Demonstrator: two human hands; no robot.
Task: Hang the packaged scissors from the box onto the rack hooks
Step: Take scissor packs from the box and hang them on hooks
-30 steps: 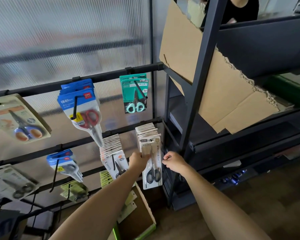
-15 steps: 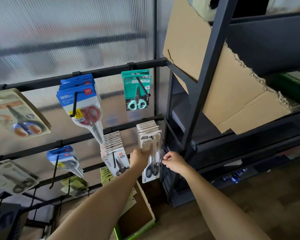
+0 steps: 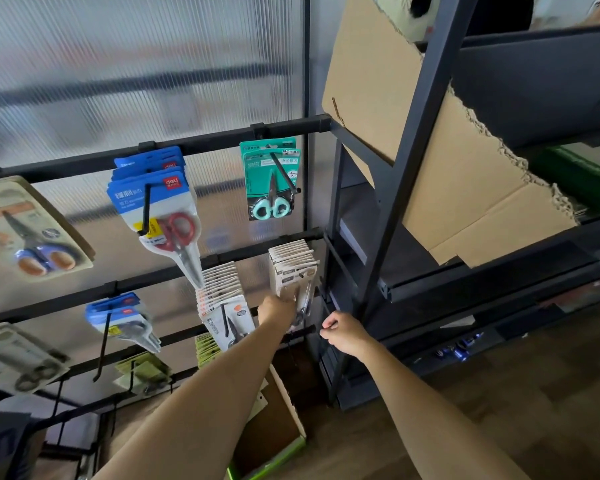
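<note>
While sliding the front pack (image 3: 297,289) back along the hook, keep it square so the hole rides cleanly and the row (image 3: 291,258) behind stays flat. Left hand (image 3: 274,308) on the pack's lower part, fingers seemingly pressed or wrapped on the card; cannot tell which, since the hand's back hides them. Right hand (image 3: 342,332) at four o'clock of the pack, well clear of it, loosely curled, holding nothing visible. Pack already threaded among its fellows, at five o'clock of the green pack (image 3: 271,178). Best pushed gently from low on the card. More stock probably down at six o'clock in the box (image 3: 284,441), its contents hidden by the forearm.
</note>
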